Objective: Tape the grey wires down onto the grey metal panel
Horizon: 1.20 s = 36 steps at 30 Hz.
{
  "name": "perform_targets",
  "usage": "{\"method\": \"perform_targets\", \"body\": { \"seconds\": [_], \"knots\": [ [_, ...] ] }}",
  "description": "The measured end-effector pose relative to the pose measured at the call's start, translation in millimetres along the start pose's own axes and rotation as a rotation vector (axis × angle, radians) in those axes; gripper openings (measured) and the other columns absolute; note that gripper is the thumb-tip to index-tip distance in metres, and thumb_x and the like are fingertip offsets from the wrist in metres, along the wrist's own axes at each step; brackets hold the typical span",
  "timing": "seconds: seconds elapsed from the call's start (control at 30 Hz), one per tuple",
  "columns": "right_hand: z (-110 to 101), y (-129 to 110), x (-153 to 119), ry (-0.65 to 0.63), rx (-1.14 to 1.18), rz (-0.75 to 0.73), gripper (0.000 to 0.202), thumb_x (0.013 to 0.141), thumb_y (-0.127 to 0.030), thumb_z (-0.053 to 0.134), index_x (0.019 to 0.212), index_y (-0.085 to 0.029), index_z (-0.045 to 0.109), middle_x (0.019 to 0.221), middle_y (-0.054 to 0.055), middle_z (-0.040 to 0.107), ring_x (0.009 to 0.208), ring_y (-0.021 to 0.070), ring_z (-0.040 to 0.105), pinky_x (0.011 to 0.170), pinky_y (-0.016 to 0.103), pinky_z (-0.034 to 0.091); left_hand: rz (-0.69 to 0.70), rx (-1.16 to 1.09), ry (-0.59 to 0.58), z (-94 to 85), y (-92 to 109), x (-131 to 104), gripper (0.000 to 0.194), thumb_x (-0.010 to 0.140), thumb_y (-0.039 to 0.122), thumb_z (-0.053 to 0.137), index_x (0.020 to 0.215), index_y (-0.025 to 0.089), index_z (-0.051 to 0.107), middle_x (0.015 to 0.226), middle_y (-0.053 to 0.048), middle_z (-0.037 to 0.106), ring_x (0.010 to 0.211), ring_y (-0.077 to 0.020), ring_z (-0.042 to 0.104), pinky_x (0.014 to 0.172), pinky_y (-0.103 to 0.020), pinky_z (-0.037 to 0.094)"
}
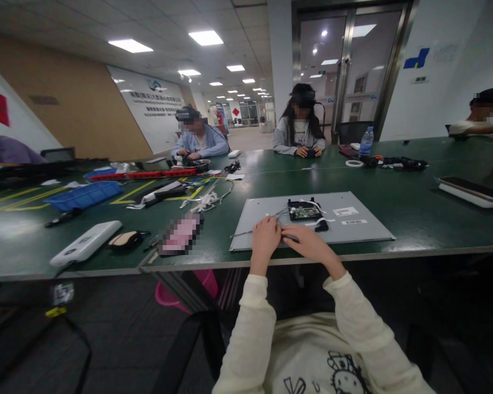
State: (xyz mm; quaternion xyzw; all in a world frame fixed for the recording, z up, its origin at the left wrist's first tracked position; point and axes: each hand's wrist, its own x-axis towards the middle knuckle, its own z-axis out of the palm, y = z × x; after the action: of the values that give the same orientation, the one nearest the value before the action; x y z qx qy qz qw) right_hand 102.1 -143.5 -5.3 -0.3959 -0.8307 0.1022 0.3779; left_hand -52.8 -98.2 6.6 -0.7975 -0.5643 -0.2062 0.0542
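Note:
A flat grey panel (263, 213) lies on the green table in front of me. On its upper middle sits a small green circuit board (304, 211) in a black frame, with white ribbon cables beside it. My left hand (266, 238) is closed over a thin grey cable (240, 234), which shows on both sides of the hand. Close against it, my right hand (308, 242) has its fingers bent together over a small dark piece, partly hidden. A short black part (321, 225) lies on the panel just beyond the right hand.
Left of the panel are a pink item (181, 234), a white power bank (86, 242), a tan-and-black object (127, 239), a white cable bundle (207, 201) and a blue tray (85, 195). A bottle (366, 142) stands at the far right. People wearing headsets sit across the table.

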Motion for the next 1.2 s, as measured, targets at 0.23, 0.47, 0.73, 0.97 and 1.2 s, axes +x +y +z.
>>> {"method": "perform_targets", "body": {
  "seconds": [0.23,0.47,0.73,0.97,1.2],
  "knots": [
    [-3.4,-3.5,-0.2,-0.010,0.009,0.005,0.025,0.091,-0.019,0.051,0.108,-0.017,0.069,0.119,0.009,0.066,0.112,0.0208,0.060,0.101,0.038,0.044,-0.002,0.005,-0.005,-0.9,0.7,-0.3,0.033,0.094,0.024,0.040,0.121,0.018,0.059,0.131,-0.013,0.058,0.120,-0.0238,0.054,0.100,-0.038,0.041],
    [-2.4,-2.0,-0.5,-0.012,-0.015,0.021,0.024,0.091,-0.021,0.052,0.106,-0.018,0.070,0.118,0.009,0.066,0.113,0.0218,0.060,0.102,0.039,0.044,-0.002,0.004,-0.003,-1.5,2.2,-0.5,0.032,0.094,0.023,0.040,0.119,0.019,0.059,0.129,-0.011,0.058,0.119,-0.0229,0.054,0.100,-0.036,0.041],
    [-0.6,-1.0,-0.4,-0.014,-0.017,0.038,0.026,0.091,-0.021,0.052,0.109,-0.019,0.071,0.120,0.009,0.066,0.118,0.0234,0.057,0.104,0.043,0.042,-0.036,-0.022,-0.008,-0.2,1.4,-0.6,0.037,0.094,0.022,0.040,0.129,0.016,0.051,0.132,-0.014,0.057,0.121,-0.0233,0.054,0.101,-0.036,0.040],
    [1.8,4.0,-2.6,-0.020,-0.023,0.042,0.029,0.091,-0.023,0.052,0.114,-0.019,0.069,0.123,0.009,0.065,0.121,0.0234,0.056,0.106,0.042,0.041,-0.092,-0.056,-0.005,-1.2,0.3,0.5,0.049,0.091,0.017,0.040,0.138,0.005,0.039,0.118,-0.018,0.065,0.112,-0.0253,0.060,0.097,-0.035,0.043],
    [4.2,6.0,-3.7,-0.010,-0.036,0.037,0.030,0.091,-0.024,0.051,0.115,-0.018,0.068,0.123,0.009,0.065,0.122,0.0236,0.055,0.106,0.042,0.041,-0.128,-0.041,0.001,-1.7,2.9,1.0,0.041,0.088,0.019,0.046,0.129,0.010,0.048,0.115,-0.016,0.067,0.110,-0.0260,0.061,0.095,-0.036,0.044]
  ]
}}
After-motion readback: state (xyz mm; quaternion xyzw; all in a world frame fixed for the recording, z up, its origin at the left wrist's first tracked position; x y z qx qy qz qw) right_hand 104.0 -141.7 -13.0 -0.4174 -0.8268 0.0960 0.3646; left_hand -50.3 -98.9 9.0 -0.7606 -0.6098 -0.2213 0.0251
